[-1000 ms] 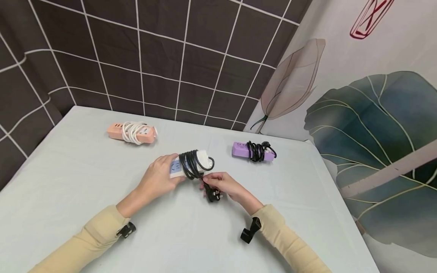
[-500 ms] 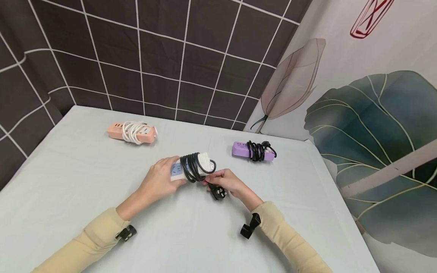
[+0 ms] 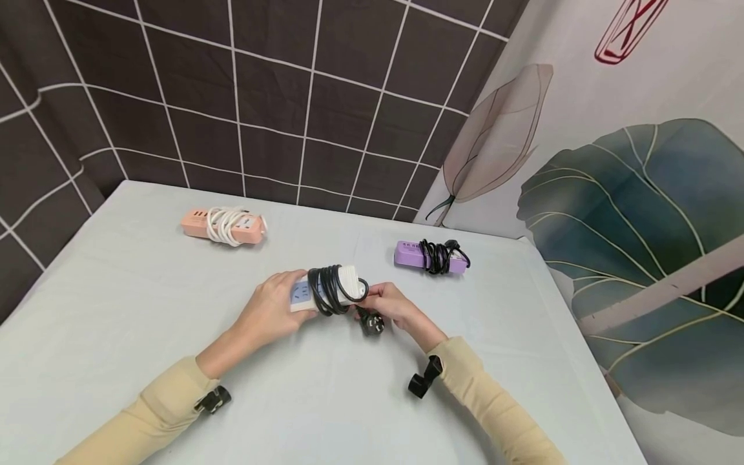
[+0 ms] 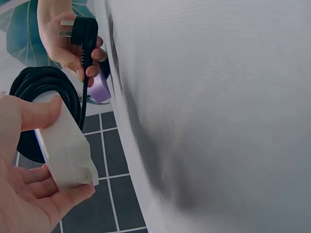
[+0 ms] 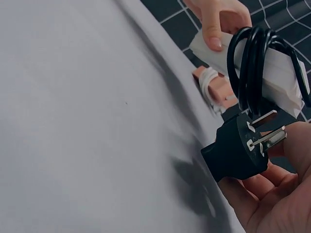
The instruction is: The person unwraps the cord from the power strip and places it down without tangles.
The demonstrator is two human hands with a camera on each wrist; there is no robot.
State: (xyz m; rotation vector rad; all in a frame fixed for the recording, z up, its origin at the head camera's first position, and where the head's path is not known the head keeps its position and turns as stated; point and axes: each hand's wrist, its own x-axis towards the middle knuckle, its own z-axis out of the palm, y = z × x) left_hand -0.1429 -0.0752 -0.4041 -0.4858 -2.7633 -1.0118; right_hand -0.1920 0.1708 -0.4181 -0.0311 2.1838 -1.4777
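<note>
A white power strip (image 3: 349,280) with blue socket faces is held above the table by my left hand (image 3: 272,306), thumb on one side and fingers on the other at its left end. Several turns of black cord (image 3: 327,290) wrap its middle. At the strip's right end my right hand (image 3: 392,305) pinches the cord close to the black plug (image 3: 372,324). In the left wrist view the plug (image 4: 84,31) hangs from the fingers with its prongs bare. The right wrist view shows the plug (image 5: 239,148) beside the right hand's fingers, prongs pointing away from the table.
A peach power strip (image 3: 252,230) wound with white cord lies at the back left of the table (image 3: 325,400). To the back right lies a purple power strip (image 3: 409,255) wound with black cord. A dark gridded curtain (image 3: 273,97) stands behind the table.
The white strip has lowered slightly toward me. My right hand has moved a little right and up, and the plug has shifted right and turned, its prongs now facing more toward the camera.
</note>
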